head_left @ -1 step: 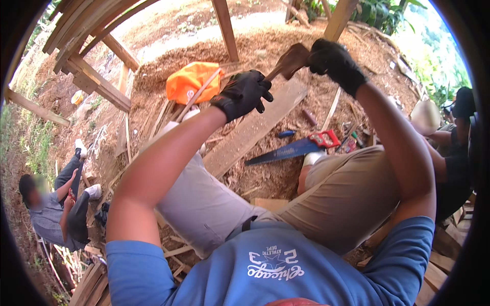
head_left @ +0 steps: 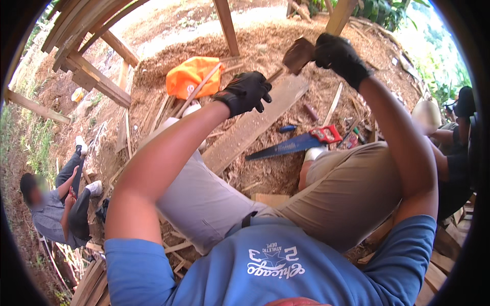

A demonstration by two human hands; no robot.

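Observation:
Both hands wear black gloves and are raised in front of me. My left hand [head_left: 247, 94] is closed around the narrow wooden shaft of a brown piece with a broad, flat, dark head [head_left: 298, 55]; I cannot make out its exact kind. At the head's far side my right hand [head_left: 338, 57] curls its fingers in against the edge. Below them a long plank [head_left: 255, 125] lies slantwise on wood shavings between my legs. To its right rests a hand saw [head_left: 288, 147] with a blue blade and red handle.
An orange bag [head_left: 191, 76] lies beyond my left arm, with a thin stick across it. A blue object [head_left: 287, 129] and a brown cylinder [head_left: 310, 115] sit near the saw. Stacked timber [head_left: 97, 76] stands far left. Another person [head_left: 53, 209] sits left; more people are at right.
My right hand has shifted slightly up and to the right. The broad head has turned a little and its shaft shows differently. My left hand has barely moved.

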